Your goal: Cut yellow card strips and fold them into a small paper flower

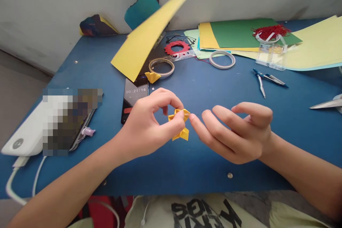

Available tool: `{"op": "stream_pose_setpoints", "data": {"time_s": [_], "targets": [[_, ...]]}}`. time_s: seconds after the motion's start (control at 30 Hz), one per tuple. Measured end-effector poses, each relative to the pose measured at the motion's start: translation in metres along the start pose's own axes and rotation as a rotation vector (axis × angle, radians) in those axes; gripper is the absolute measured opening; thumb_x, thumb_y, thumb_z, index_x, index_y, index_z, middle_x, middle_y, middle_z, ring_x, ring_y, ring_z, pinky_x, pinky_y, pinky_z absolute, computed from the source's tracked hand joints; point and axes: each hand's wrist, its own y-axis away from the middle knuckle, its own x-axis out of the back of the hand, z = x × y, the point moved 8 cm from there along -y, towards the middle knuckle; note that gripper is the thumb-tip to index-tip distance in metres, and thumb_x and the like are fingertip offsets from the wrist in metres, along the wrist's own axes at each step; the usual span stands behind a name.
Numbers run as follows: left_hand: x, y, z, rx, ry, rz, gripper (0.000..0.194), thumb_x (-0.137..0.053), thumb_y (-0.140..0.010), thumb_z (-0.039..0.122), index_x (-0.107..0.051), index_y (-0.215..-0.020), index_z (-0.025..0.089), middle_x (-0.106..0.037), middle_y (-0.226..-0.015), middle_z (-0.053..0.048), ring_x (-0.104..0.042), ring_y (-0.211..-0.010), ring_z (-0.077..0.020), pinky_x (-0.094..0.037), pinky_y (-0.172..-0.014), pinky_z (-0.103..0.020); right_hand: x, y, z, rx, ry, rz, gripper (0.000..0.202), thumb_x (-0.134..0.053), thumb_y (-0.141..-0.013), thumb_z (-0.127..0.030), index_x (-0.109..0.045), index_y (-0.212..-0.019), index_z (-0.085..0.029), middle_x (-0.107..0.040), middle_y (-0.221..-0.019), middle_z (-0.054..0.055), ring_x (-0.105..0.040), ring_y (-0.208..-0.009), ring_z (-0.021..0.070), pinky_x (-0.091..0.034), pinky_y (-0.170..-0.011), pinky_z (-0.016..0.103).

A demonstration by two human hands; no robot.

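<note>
Between thumb and fingertips, my left hand (153,119) pinches a small folded yellow paper piece (184,134), held above the blue table. Its folds stick out past the thumb on several sides; part is covered by the fingers. My right hand (235,131) is turned palm inward with fingers spread and curved. One of its fingertips meets or nearly meets the right edge of the folded paper; I cannot tell if it touches. Another folded yellow paper piece (153,77) rests by a tape roll (161,67) farther back.
A phone with a timer (135,91) lies behind my left hand, under a raised yellow sheet (152,39). A white power bank (29,124) is at left. A compass (269,78), scissors (326,104), a second tape roll (222,60) and green paper (240,32) lie right and back.
</note>
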Motion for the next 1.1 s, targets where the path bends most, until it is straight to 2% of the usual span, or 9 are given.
{"op": "stream_pose_setpoints", "data": {"time_s": [0.13,0.23,0.33,0.4,0.47,0.73,0.97,1.03,1.1], "targets": [[0.005,0.0,-0.002,0.012,-0.023,0.036,0.011,-0.054,-0.078,0.012,-0.055,-0.068,0.018,-0.058,-0.07,0.001,-0.052,-0.068,-0.0127,-0.045,-0.06,-0.028,0.003,0.0,0.007,-0.078,-0.069,0.032,0.007,-0.062,-0.082,-0.023,-0.064,-0.075,-0.024,-0.064,-0.065,-0.004,-0.057,-0.059,0.0113,-0.035,-0.054,0.032],[0.004,0.001,0.0,-0.026,-0.076,0.052,0.01,-0.054,-0.079,0.014,-0.056,-0.071,0.018,-0.059,-0.072,0.0,-0.053,-0.067,-0.0126,-0.046,-0.061,-0.028,-0.007,0.002,0.019,-0.349,-0.285,-0.015,0.003,-0.058,-0.083,-0.019,-0.06,-0.083,-0.02,-0.066,-0.069,0.001,-0.058,-0.059,0.0133,-0.038,-0.057,0.034],[0.001,0.004,0.008,-0.17,-0.212,0.119,0.009,-0.056,-0.079,0.011,-0.056,-0.073,0.018,-0.06,-0.071,0.0,-0.053,-0.069,-0.0129,-0.047,-0.067,-0.029,-0.021,0.011,0.027,-0.67,-0.548,-0.022,0.007,-0.054,-0.086,-0.017,-0.057,-0.092,-0.017,-0.067,-0.073,0.004,-0.059,-0.061,0.0136,-0.043,-0.06,0.033],[-0.004,0.008,0.015,-0.281,-0.317,0.179,0.009,-0.057,-0.078,0.01,-0.056,-0.073,0.017,-0.061,-0.071,0.0,-0.053,-0.072,-0.0135,-0.048,-0.071,-0.03,-0.028,0.016,0.026,-0.803,-0.655,-0.031,0.006,-0.054,-0.087,-0.017,-0.057,-0.092,-0.017,-0.066,-0.072,0.002,-0.058,-0.062,0.0123,-0.045,-0.061,0.031],[-0.01,0.011,0.019,-0.35,-0.38,0.214,0.009,-0.058,-0.078,0.009,-0.056,-0.074,0.017,-0.062,-0.073,-0.001,-0.053,-0.073,-0.0141,-0.048,-0.072,-0.031,-0.032,0.019,0.024,-0.862,-0.676,-0.038,0.005,-0.056,-0.086,-0.015,-0.057,-0.089,-0.018,-0.066,-0.071,0.0,-0.057,-0.061,0.0108,-0.045,-0.061,0.028],[-0.022,0.016,0.016,-0.373,-0.376,0.21,0.005,-0.057,-0.079,0.009,-0.057,-0.078,0.014,-0.063,-0.075,-0.005,-0.053,-0.074,-0.0151,-0.05,-0.071,-0.031,-0.035,0.022,0.022,-0.819,-0.543,0.0,0.008,-0.059,-0.082,-0.011,-0.057,-0.08,-0.019,-0.066,-0.067,-0.002,-0.055,-0.059,0.0097,-0.043,-0.06,0.026],[-0.025,0.019,0.018,-0.372,-0.363,0.218,0.008,-0.053,-0.08,0.009,-0.056,-0.076,0.014,-0.062,-0.073,-0.004,-0.053,-0.073,-0.0149,-0.049,-0.069,-0.03,-0.025,0.012,0.007,-0.442,-0.241,-0.06,0.007,-0.06,-0.083,-0.017,-0.055,-0.088,-0.014,-0.067,-0.069,0.002,-0.058,-0.06,0.0129,-0.042,-0.067,0.033],[-0.025,0.017,0.017,-0.337,-0.351,0.197,0.01,-0.052,-0.082,0.01,-0.056,-0.074,0.014,-0.061,-0.07,-0.003,-0.052,-0.071,-0.0143,-0.048,-0.068,-0.029,-0.022,0.01,0.007,-0.394,-0.21,-0.059,0.008,-0.058,-0.084,-0.017,-0.055,-0.091,-0.013,-0.067,-0.07,0.003,-0.059,-0.061,0.0137,-0.041,-0.067,0.033],[-0.023,0.016,0.015,-0.293,-0.341,0.193,0.014,-0.051,-0.083,0.01,-0.057,-0.071,0.015,-0.061,-0.067,-0.002,-0.052,-0.067,-0.0132,-0.047,-0.066,-0.028,-0.024,0.01,0.01,-0.406,-0.286,-0.075,0.008,-0.056,-0.085,-0.015,-0.055,-0.092,-0.013,-0.067,-0.071,0.004,-0.059,-0.062,0.0147,-0.04,-0.065,0.033]]}}
